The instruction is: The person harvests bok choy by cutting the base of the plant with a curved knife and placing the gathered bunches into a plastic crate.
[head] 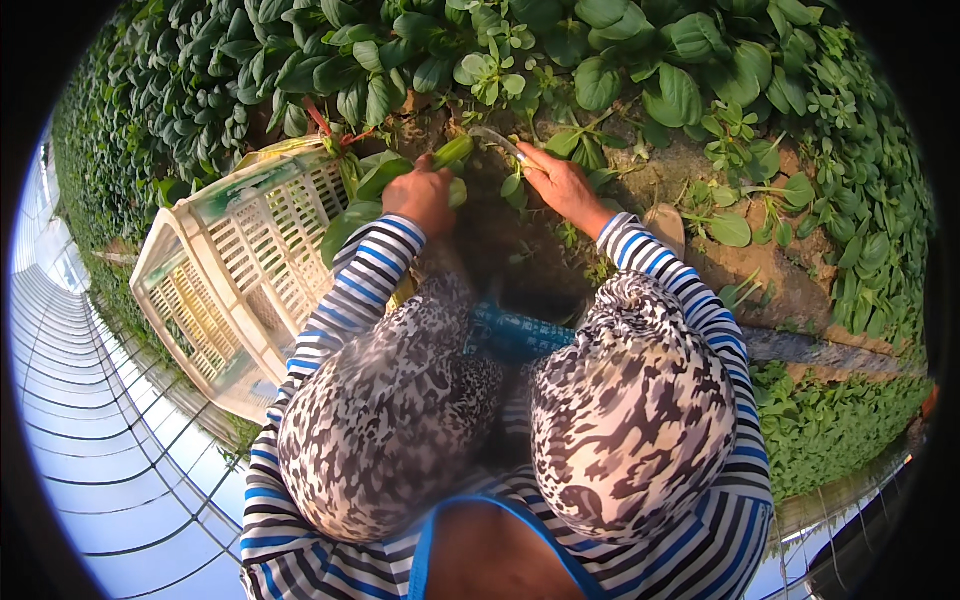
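Observation:
My left hand (421,195) is closed around a leafy green plant (452,151), its pale thick stem end pointing right and its broad leaves hanging to the left, beside the crate. In my right hand (561,184) is the handle of a small curved sickle (495,138); its blade reaches left, the tip close to the plant's stem end. A white slatted plastic crate (247,240) stands tilted in the view at my left, with red ties (319,118) near its far corner. What the crate holds is mostly hidden.
Dense leafy greens (360,56) grow ahead and at both sides. Small cut or loose plants (729,225) lie on bare soil (757,274) at the right. A blue printed bag or wrapper (517,331) lies between my knees. Curved greenhouse ribs (97,450) show at the left.

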`<state>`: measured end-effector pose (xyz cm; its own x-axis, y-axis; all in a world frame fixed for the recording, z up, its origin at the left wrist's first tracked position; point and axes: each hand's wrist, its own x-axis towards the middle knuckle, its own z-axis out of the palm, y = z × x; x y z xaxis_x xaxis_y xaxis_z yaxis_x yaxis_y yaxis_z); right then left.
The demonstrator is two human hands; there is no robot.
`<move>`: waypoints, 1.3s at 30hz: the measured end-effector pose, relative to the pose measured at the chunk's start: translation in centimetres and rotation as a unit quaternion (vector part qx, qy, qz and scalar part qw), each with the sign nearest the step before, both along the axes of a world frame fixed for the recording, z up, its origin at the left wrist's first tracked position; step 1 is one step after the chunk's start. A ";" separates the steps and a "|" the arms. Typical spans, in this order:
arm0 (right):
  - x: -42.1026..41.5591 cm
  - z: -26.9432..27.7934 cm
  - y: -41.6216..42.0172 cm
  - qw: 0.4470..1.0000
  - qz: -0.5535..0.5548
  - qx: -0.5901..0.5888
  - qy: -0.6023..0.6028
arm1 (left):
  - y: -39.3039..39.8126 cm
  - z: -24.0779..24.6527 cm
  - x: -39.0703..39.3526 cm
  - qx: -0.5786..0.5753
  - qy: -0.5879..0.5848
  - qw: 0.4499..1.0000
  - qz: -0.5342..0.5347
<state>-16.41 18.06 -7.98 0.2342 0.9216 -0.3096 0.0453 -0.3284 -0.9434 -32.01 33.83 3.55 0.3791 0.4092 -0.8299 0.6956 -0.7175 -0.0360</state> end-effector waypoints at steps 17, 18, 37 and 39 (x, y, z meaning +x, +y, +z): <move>-0.2 -0.7 0.5 0.999 0.026 -0.011 0.039 | 4.7 -3.3 -6.1 -0.273 -0.193 0.817 0.471; -0.2 -0.7 0.5 0.999 0.019 0.004 0.042 | 5.2 -3.4 -6.5 -0.336 -0.206 0.737 0.550; 1.1 0.3 -2.3 0.995 0.040 0.011 -0.095 | 4.9 -4.4 -9.4 -0.337 -0.248 0.650 0.634; 2.4 2.0 -1.4 0.997 -0.039 -0.020 -0.059 | 4.5 -2.3 -8.8 -0.352 -0.277 0.629 0.635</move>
